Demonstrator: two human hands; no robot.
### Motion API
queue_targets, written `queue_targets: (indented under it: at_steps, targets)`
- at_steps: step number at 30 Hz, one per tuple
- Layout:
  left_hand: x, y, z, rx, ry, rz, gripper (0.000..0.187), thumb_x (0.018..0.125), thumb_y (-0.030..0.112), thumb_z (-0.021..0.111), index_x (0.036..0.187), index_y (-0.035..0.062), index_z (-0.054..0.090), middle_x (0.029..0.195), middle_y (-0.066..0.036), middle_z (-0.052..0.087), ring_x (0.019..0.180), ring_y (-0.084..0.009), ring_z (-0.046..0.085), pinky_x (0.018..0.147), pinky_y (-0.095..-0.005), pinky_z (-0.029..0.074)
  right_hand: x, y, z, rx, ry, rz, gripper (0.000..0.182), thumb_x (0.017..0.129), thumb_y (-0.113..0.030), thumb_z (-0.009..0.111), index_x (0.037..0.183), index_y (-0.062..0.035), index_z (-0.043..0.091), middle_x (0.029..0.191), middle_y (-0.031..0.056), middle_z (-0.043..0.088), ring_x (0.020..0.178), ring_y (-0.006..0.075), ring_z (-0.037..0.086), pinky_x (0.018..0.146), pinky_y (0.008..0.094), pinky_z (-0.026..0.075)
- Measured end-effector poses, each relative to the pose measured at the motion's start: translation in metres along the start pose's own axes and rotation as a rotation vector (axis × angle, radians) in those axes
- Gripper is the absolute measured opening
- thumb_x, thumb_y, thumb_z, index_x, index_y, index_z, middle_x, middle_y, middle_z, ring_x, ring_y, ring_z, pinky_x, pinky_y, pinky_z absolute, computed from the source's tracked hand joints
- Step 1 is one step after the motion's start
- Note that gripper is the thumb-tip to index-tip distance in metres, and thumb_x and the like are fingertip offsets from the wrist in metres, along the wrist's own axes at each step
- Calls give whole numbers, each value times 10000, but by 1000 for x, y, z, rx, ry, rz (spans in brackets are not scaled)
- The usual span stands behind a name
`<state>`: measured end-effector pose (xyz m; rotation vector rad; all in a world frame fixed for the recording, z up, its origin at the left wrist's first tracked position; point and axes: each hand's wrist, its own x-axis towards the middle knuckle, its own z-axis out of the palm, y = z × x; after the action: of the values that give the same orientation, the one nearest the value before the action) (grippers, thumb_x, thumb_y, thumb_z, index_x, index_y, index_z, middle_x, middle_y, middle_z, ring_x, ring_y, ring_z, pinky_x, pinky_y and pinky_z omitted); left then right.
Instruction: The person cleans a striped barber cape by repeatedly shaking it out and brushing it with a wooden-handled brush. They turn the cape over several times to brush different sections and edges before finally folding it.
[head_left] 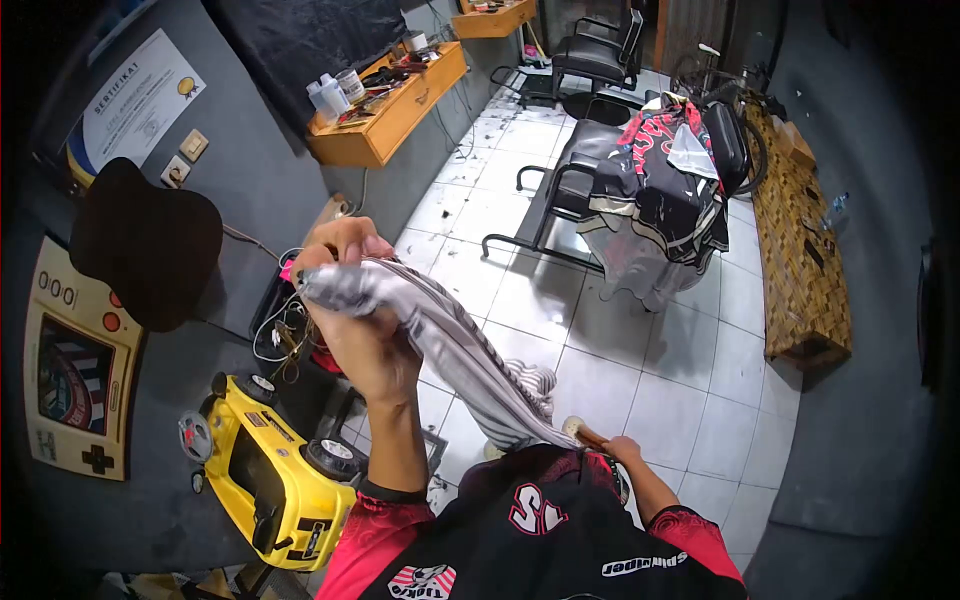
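Observation:
My left hand [355,310] is raised at centre left, its fingers closed round the bunched end of a white and grey striped cloth [450,350]. From that fist the cloth hangs slantwise down to the front of my black and red shirt, with a looser fold [530,385] beside it. Low down, at my right side, my right hand [625,455] is closed, partly hidden by my shirt. A brown, handle-like piece with a pale rounded end [578,430] shows by its fingers; I cannot make out what it is.
A black barber chair [580,160] ahead has a patterned black and red cloth [670,170] draped over it. Bottles and tools stand on a wooden wall shelf [390,105]. A yellow toy car [270,480] is at left, a woven-front bench [800,250] along the right wall. Dark hair clippings dot the tiles.

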<state>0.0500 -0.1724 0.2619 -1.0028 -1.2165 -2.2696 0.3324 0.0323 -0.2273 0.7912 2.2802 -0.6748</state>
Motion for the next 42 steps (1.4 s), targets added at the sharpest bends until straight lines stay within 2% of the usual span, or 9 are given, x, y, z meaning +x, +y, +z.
queue_targets:
  at_steps: [5, 10, 16, 20, 24, 30, 36, 40, 42]
  targets:
    - [-18, -10, 4, 310, -380, -87, 228, 812, -57, 428, 1005, 31, 345, 1008, -148, 484, 831, -164, 484, 778, -271, 405, 7, -22, -48, 528, 304, -77, 567, 912, -466, 381, 638, -4, 559, 493, 101, 507, 427, 213, 511, 427, 371, 407]
    - [-23, -18, 8, 439, -841, -64, 362, 606, -177, 426, 928, -13, 398, 959, -175, 475, 854, -341, 500, 770, -319, 425, -126, -167, -219, 1552, -190, -512, 515, 896, -588, 338, 654, -134, 352, 486, -58, 287, 353, 52, 238, 322, 216, 182]
    - [-20, -22, 16, 498, -657, 178, 360, 556, -186, 446, 860, 8, 444, 930, -162, 496, 822, -325, 518, 722, -316, 446, -135, -216, -201, 1219, -547, -775, 492, 941, -505, 301, 681, -102, 407, 542, -41, 371, 440, 67, 334, 397, 229, 268]
    - [4, -22, 2, 665, -413, 425, 239, 635, -127, 470, 812, 26, 423, 860, -129, 501, 773, -222, 535, 716, -285, 436, -30, -149, -80, 463, 76, -849, 504, 938, -479, 311, 854, -46, 555, 590, 123, 521, 570, 266, 535, 540, 369, 433]
    - [12, -20, -15, 655, -271, 346, 221, 670, -131, 432, 831, 19, 418, 874, -132, 501, 797, -215, 526, 734, -280, 433, 20, -41, -8, -288, -144, -531, 442, 940, -358, 312, 1038, -49, 613, 994, 223, 608, 857, 377, 600, 721, 447, 480]
    - [1, -26, -16, 818, -324, 13, 215, 704, -117, 486, 876, 2, 435, 756, -178, 512, 642, -348, 531, 603, -361, 450, 24, -27, -39, 113, 172, -1, 618, 921, -476, 305, 848, 50, 620, 712, 253, 607, 612, 348, 612, 614, 450, 482]
    - [-19, -47, 5, 751, -512, -239, 105, 831, 1, 496, 879, -2, 402, 602, -209, 500, 563, -383, 548, 501, -399, 396, -103, -182, -203, 1450, 295, -465, 523, 929, -526, 314, 626, -106, 387, 467, -33, 314, 352, 93, 329, 316, 256, 255]
    - [-28, -45, 29, 632, -476, -439, 153, 880, 84, 487, 935, -13, 383, 583, -186, 513, 533, -331, 553, 506, -384, 399, -137, -239, -201, 1264, 469, -985, 515, 901, -560, 338, 652, -109, 337, 502, -49, 295, 391, 70, 278, 358, 233, 237]
    - [-20, -43, 33, 608, -356, -436, 190, 902, 127, 481, 962, -19, 376, 561, -156, 507, 508, -260, 537, 494, -360, 393, -133, -245, -174, 1540, -16, -835, 484, 932, -498, 344, 669, -92, 366, 553, -15, 335, 455, 90, 325, 409, 265, 281]
